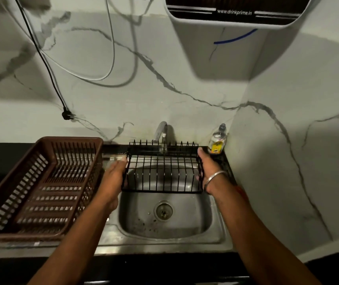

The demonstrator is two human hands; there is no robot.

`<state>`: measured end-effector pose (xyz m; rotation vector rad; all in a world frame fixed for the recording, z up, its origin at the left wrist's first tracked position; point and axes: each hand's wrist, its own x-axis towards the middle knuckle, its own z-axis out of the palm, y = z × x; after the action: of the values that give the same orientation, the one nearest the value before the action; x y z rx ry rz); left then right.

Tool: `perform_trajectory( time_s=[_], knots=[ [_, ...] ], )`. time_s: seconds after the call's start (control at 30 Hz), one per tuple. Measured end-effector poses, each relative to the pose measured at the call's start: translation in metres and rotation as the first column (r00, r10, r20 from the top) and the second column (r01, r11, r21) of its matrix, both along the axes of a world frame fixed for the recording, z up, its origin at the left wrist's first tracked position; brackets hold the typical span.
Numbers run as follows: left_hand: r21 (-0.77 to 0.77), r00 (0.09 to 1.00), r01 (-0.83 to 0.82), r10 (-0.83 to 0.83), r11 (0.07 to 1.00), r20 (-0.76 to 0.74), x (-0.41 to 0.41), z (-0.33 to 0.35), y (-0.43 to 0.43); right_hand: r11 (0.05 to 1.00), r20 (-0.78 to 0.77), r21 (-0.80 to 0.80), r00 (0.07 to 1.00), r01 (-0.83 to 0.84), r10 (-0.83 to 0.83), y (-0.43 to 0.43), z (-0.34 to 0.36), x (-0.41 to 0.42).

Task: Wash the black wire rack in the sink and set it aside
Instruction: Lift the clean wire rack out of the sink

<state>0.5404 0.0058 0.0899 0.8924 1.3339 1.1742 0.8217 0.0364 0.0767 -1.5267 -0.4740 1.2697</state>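
The black wire rack (162, 171) hangs level above the steel sink (185, 227), just in front of the tap (161, 132). My left hand (114, 177) grips its left end and my right hand (209, 171), with a metal bangle on the wrist, grips its right end. The rack's upright prongs point up along its far side. No water is visible from the tap. The basin below shows a round drain (163, 210) and some dark specks.
A brown plastic dish basket (41, 182) stands on the drainboard left of the sink. A dish soap bottle (217, 139) sits in the back right corner against the marble wall. Cables (49, 64) hang on the wall, and a water purifier (236, 13) is mounted above.
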Motion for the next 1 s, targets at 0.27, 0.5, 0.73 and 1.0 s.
perform_trajectory(
  time_s=[0.27,0.5,0.73,1.0],
  knots=[
    [0.100,0.997,-0.019,0.011,0.995,0.078,-0.015,0.036,0.008,0.994,-0.029,0.095,0.998,-0.061,0.064,0.008,0.043,-0.003],
    [0.085,0.982,-0.003,-0.013,0.996,0.188,-0.019,0.001,-0.005,0.997,-0.016,0.007,0.997,-0.073,0.073,0.004,-0.015,-0.010],
    [0.055,0.976,-0.175,0.166,0.983,0.140,-0.027,0.020,-0.027,0.987,0.052,0.085,0.990,-0.137,0.133,0.021,0.006,-0.032],
    [0.028,0.946,-0.296,0.289,0.955,0.147,-0.096,0.033,-0.049,0.937,0.082,0.227,0.964,-0.267,0.255,0.061,0.031,-0.121]
  ],
)
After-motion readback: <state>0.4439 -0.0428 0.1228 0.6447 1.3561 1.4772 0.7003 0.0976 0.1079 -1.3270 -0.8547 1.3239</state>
